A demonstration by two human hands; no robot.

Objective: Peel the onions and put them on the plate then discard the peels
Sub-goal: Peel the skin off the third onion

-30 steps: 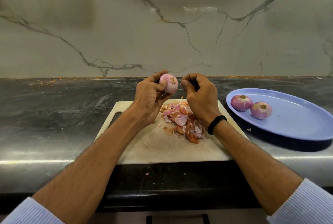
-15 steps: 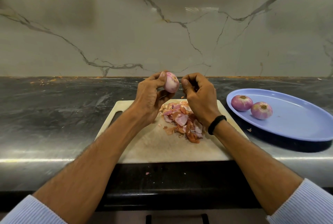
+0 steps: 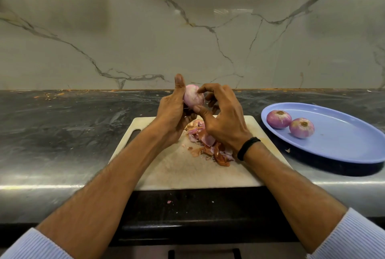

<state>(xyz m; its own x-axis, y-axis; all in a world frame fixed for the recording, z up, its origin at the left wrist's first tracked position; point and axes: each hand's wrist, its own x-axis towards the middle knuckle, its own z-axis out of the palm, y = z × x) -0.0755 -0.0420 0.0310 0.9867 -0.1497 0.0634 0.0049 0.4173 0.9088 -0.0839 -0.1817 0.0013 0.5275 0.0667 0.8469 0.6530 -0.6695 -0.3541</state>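
While above the board's (image 3: 166, 171) far edge, left hand (image 3: 173, 113), right hand (image 3: 226, 122): each grip clamped on onion (image 3: 192, 97).

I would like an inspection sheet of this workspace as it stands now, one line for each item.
Surface: dark counter with a white board on it.
Job's things: one onion held above the board; two onions on the blue plate; peels piled on the board.
Clutter: small scraps along the counter's back edge.
Hands: left hand grips the onion; right hand pinches it.
Cables: nothing seen.
Surroundings: marble wall behind.
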